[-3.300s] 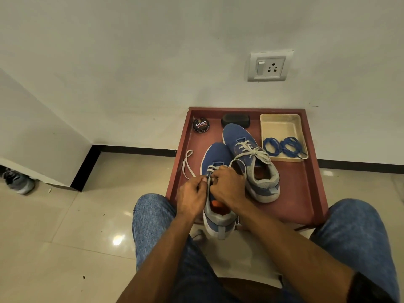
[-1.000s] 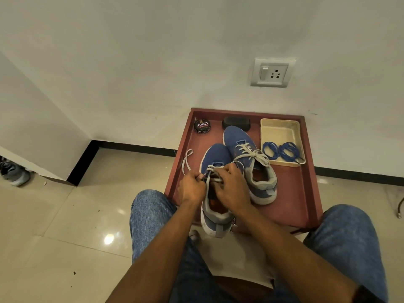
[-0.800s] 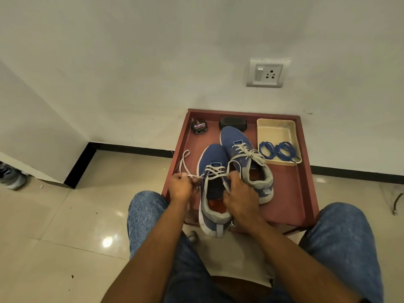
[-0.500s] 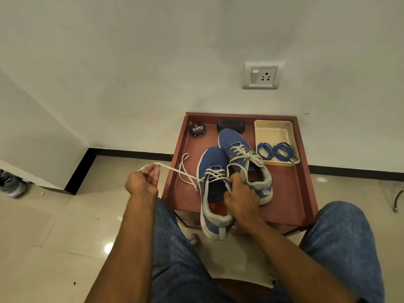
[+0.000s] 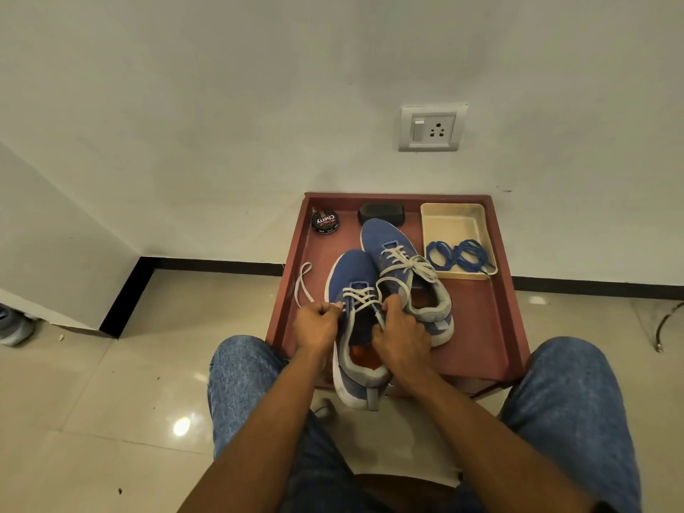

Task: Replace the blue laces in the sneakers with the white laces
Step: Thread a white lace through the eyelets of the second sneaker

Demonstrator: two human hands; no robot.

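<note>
Worktop (image 5: 477,327), red, raised rim: carrying both sneakers. Near sneaker (image 5: 351,275): lying at the worktop's front, heel overhanging the edge. Far sneaker (image 5: 385,238): lying just behind it, laced white. Left hand (image 5: 316,323): now drawn back in beside the near sneaker, gripping the white lace (image 5: 355,296). Right hand (image 5: 401,335): staying on the near sneaker, pinching the lace's other end. Blue laces (image 5: 459,253): lying coiled in the cream tray (image 5: 451,220) at the worktop's back corner.

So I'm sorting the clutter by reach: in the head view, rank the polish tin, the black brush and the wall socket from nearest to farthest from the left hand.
From the left hand:
1. Polish tin, back left corner of the red tray.
2. Black brush, back edge, right of the tin.
3. Wall socket, on the wall above the tray.
</note>
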